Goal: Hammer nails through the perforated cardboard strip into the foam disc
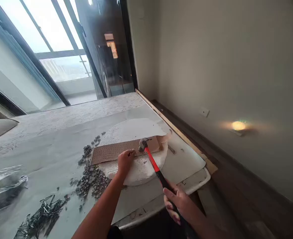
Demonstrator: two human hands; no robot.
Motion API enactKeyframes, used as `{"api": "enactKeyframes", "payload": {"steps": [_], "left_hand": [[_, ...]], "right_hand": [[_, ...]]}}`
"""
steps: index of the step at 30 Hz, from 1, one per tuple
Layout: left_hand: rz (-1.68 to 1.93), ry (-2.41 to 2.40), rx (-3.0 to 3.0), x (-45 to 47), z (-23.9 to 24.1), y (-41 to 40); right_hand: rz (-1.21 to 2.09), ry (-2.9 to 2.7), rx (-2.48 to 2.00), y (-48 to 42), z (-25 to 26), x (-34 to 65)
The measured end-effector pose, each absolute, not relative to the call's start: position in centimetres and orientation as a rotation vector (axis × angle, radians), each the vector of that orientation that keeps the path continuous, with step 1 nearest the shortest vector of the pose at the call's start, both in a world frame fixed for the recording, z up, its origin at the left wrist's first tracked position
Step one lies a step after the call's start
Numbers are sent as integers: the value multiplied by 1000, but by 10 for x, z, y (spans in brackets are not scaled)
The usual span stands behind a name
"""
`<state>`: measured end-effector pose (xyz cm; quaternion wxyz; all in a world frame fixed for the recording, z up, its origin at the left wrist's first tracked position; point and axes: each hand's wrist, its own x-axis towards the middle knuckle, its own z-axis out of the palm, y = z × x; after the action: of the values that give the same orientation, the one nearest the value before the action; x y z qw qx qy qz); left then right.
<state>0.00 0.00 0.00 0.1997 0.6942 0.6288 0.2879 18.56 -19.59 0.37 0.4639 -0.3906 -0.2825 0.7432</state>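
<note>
My right hand (178, 202) is wrapped round the black grip of a claw hammer (154, 161) with a red and black handle. The hammer's metal head rests over or just above a brown board (116, 149) dotted with rows of small holes. My left hand (125, 162) is at the board's near edge, its fingers pinched on a small dark nail-like piece (131, 152), to the left of the hammer head. Under the board is a round white foam pad (141, 171). Whether the hammer touches the board I cannot tell.
Small grey pieces (93, 181) are heaped left of the pad. Dark nails (44, 212) lie in a pile at the lower left, near a clear plastic bag (5, 189). A wooden strip (176, 129) edges the sheet-covered table (54, 146) along the wall side.
</note>
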Motion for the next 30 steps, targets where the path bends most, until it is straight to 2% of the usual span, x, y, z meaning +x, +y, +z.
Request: {"api": "enactKeyframes", "payload": {"steps": [11,20,25,30], "left_hand": [[812,1760,2092,3,-6,-4],[775,1756,2092,2,-8,-8],[791,1752,2084,0,-14,-8],[810,1718,2076,-1,-16,-9]], "right_hand": [[1770,-745,-1076,-194,-1,176],[1642,-1023,-1214,-198,57,182],[1697,-1056,-1316,-190,64,177],[1556,-1063,-1355,-194,74,178]]}}
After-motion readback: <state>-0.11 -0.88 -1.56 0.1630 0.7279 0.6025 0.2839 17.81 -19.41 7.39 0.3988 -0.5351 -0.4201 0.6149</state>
